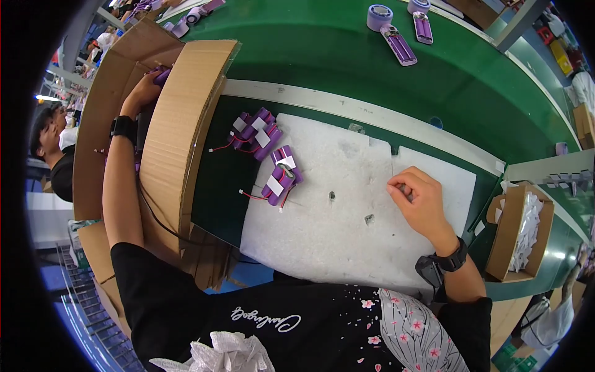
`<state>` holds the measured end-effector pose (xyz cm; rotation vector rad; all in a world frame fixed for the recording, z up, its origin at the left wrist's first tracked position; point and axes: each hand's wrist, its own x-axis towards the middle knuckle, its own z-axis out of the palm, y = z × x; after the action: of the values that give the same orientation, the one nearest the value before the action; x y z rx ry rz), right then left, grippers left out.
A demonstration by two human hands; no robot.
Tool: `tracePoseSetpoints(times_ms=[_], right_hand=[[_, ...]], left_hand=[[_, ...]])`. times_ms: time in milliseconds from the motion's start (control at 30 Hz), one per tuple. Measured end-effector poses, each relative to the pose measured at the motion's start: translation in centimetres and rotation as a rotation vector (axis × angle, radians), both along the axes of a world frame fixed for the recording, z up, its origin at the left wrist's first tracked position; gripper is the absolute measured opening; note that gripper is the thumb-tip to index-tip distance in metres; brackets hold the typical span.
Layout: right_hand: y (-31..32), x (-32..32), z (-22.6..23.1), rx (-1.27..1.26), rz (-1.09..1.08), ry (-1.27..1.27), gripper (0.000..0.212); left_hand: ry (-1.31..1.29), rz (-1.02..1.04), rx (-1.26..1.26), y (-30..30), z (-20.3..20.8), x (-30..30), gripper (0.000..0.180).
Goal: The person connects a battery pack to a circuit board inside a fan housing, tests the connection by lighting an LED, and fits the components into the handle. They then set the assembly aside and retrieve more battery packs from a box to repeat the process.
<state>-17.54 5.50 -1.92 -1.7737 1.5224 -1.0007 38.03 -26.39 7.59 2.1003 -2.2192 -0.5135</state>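
My left hand (144,92) reaches into a tall cardboard box (186,118) on the left, its fingers closed around a purple battery pack (162,77). The box wall hides part of the pack. Over the right side of a white foam sheet (322,229), my right hand (418,195) is curled with thumb and index finger together; nothing shows in it. Several purple battery packs with white labels and red and black leads lie nearby: one group (255,133) beside the sheet's upper left corner, another (282,175) on its left part.
Across the green bench runs a pale rail (359,108). Beyond it lie purple handheld devices with exposed cells (398,44) (423,28). An open carton (496,248) of white pieces (525,232) stands at right. A person (59,152) is beyond the box.
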Motion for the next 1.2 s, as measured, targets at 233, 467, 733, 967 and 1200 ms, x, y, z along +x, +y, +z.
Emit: tracePoseSetpoints(times_ms=[233, 467, 733, 967, 1200], right_hand=[[-0.1, 0.0, -0.1, 0.006, -0.006, 0.004, 0.006], [0.0, -0.1, -0.2, 0.017, -0.011, 0.002, 0.005], [-0.1, -0.3, 0.0, -0.003, 0.000, 0.054, 0.006], [0.0, -0.5, -0.2, 0.003, -0.002, 0.050, 0.006], [0.2, -0.8, -0.1, 0.038, -0.013, 0.037, 0.006]], left_hand=[[0.272, 0.169, 0.051, 1.9, 1.0, -1.7, 0.049], [0.341, 0.230, 0.050, 1.6, 0.9, -1.3, 0.050], [-0.010, 0.049, -0.032, 0.1, -0.2, 0.4, 0.045], [0.257, 0.223, -0.036, 1.1, -0.3, -0.6, 0.038], [0.343, 0.343, -0.083, 1.7, 0.7, -1.5, 0.042]])
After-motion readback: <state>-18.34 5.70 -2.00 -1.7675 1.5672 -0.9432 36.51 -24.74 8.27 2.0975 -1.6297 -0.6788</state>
